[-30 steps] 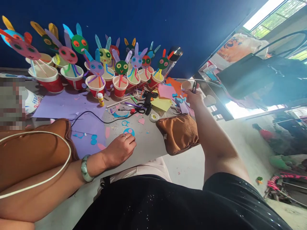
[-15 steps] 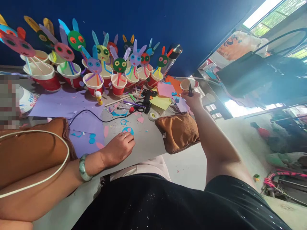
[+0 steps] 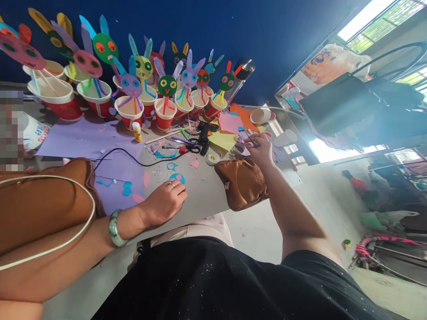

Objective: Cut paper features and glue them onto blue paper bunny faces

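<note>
My left hand [image 3: 166,200] rests on the table's near edge with its fingers curled under. Whatever those fingers may hold is hidden. Just beyond the knuckles lies a blue paper disc [image 3: 179,176] with pink circles on it. Over by the brown pouch, my right hand [image 3: 262,150] pinches a dark, slender tool [image 3: 252,141], too small to name surely. It is held above paper scraps. Nearby are a yellow paper sheet [image 3: 223,141], a pink square [image 3: 231,121], a roll of tape [image 3: 211,158] and a black glue gun [image 3: 204,135].
Red-and-white paper cups [image 3: 165,119] with rabbit-faced paper figures line the blue wall. A glue stick [image 3: 136,132] stands in front. Purple paper [image 3: 76,144] and a brown cushion [image 3: 43,202] lie at left, a brown pouch [image 3: 243,189] at right. A black cord [image 3: 133,162] crosses the table.
My right hand has moved left and nearer to me with the dark tool, away from the tipped cup. The left hand stays put. The view has shifted slightly.
</note>
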{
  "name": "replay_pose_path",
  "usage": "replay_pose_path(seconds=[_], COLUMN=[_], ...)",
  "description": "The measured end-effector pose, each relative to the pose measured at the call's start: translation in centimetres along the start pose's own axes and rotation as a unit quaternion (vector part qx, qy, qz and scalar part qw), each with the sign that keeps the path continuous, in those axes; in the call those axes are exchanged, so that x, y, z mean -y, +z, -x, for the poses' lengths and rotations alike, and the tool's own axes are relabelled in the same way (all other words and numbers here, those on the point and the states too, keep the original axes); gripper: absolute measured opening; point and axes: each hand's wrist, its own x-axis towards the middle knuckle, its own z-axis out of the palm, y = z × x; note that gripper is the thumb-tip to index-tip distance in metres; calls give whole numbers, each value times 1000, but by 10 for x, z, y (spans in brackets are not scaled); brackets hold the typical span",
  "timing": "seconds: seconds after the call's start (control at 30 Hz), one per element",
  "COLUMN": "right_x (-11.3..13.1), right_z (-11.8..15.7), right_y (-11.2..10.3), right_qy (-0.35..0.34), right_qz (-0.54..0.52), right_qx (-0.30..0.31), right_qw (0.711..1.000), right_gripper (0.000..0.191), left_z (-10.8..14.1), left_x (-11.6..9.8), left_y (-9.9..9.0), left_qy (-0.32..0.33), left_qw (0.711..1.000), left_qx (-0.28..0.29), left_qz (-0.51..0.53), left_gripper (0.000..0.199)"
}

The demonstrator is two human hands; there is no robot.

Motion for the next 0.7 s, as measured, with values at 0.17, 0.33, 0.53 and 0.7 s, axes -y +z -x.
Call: replay_pose_path(seconds=[0.17, 0.33, 0.53, 0.7], right_x=[16, 25, 28, 17], right_z=[8, 6, 5, 1], right_y=[1, 5, 19, 27], right_qy=[65, 158, 195, 150], right_qz=[-118, -186, -232, -193], right_qx=[-52, -51, -56, -37], right_qw=[990, 968, 951, 969], right_gripper=[8, 7, 10, 15], left_z=[1, 0, 1, 1], left_x=[-3, -16, -22, -19], left_y=[-1, -12, -15, -14], left_qy=[16, 130, 213, 186], left_qw=[999, 987, 975, 980], left_qx=[3, -9, -27, -21], left_qz=[-44, -90, -62, -70], left_gripper=[12, 16, 20, 18])
